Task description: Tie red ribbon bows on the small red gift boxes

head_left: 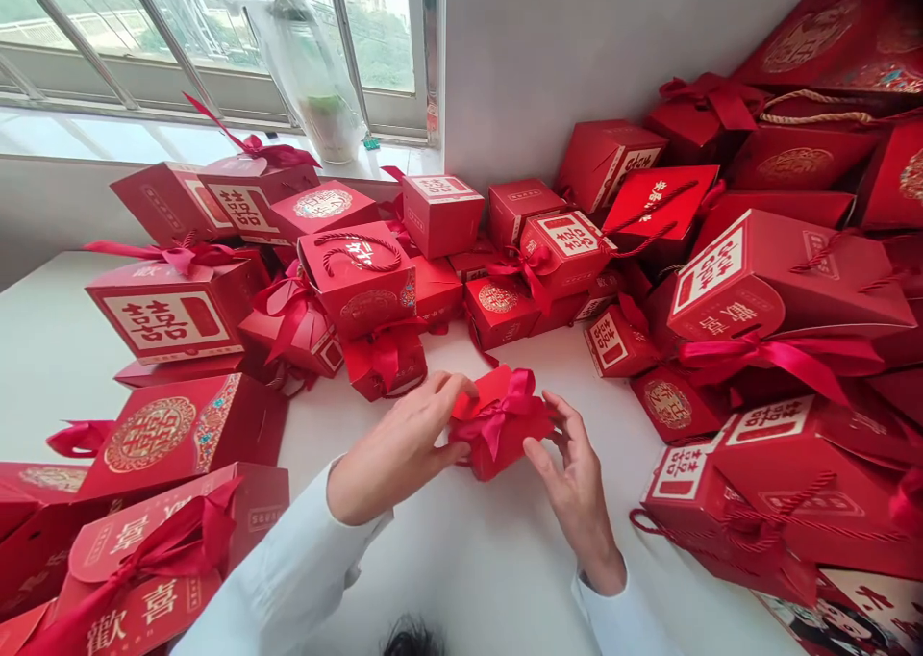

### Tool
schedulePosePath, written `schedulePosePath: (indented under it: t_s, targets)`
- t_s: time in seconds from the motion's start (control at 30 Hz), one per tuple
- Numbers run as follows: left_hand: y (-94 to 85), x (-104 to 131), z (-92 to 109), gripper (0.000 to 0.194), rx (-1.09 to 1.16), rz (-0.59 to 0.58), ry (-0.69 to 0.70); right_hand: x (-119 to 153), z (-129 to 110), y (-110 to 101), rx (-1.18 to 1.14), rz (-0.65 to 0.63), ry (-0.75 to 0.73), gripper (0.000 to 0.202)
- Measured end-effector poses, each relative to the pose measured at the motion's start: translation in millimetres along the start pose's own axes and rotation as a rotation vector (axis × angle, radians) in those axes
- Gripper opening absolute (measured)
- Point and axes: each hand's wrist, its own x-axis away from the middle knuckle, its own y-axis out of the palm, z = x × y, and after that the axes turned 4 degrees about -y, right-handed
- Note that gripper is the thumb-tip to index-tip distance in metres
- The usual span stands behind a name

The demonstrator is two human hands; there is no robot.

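Observation:
A small red box (497, 454) with a dark pink ribbon bow (505, 408) on its top sits on the white table, between my two hands. My left hand (404, 444) is at the box's left side, its fingers bent around that edge and the thumb near the lower left corner. On the right side, my right hand (573, 478) has its thumb and fingers apart, with the fingertips at the box's right edge and ribbon loop. Whether the right fingertips press on the box is hard to tell.
Red gift boxes (162, 319) crowd the left, more boxes (439, 214) line the back, and larger boxes (793, 271) are stacked on the right. A plastic-wrapped cup (328, 122) stands on the windowsill (58, 137). The white table (461, 579) shows in front.

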Motion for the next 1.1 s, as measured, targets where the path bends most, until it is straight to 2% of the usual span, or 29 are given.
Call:
schedulePosePath:
  t_s: [0.1, 0.2, 0.3, 0.37, 0.47, 0.57, 0.7, 0.93, 1.1]
  targets:
    - [-9.0, 4, -3, 0.016, -0.013, -0.075, 0.029, 16, -4, 0, 0.142, 0.096, -0.073, 0.052]
    - [-12.6, 1, 0, 0.018, 0.037, -0.065, 0.041, 28, -13, -4, 0.360, 0.239, -0.326, 0.050]
    - [-8.3, -6, 6, 0.020, 0.106, -0.016, 0.054, 31, -25, -2, 0.546, 0.167, -0.625, 0.047]
    - [-3.0, -10, 10, 0.019, 0.119, 0.023, 0.055, 30, -31, 4, 0.617, 0.081, -0.724, 0.043]
    - [4.2, -13, 12, 0.015, 0.109, 0.080, 0.030, 27, -36, 16, 0.696, 0.039, -0.737, 0.031]
    - [7.6, -14, 12, 0.012, 0.113, 0.111, 0.015, 24, -36, 23, 0.713, 0.081, -0.710, 0.022]
    - [9.1, -16, 13, 0.009, 0.133, 0.126, 0.004, 23, -34, 26, 0.659, 0.137, -0.689, 0.022]
    - [16.3, -16, 12, 0.010, 0.147, 0.162, -0.005, 25, -27, 33, 0.512, 0.149, -0.729, 0.027]
    - [17.1, -16, 12, 0.011, 0.173, 0.129, -0.030, 21, -24, 34, 0.433, 0.156, -0.770, 0.029]
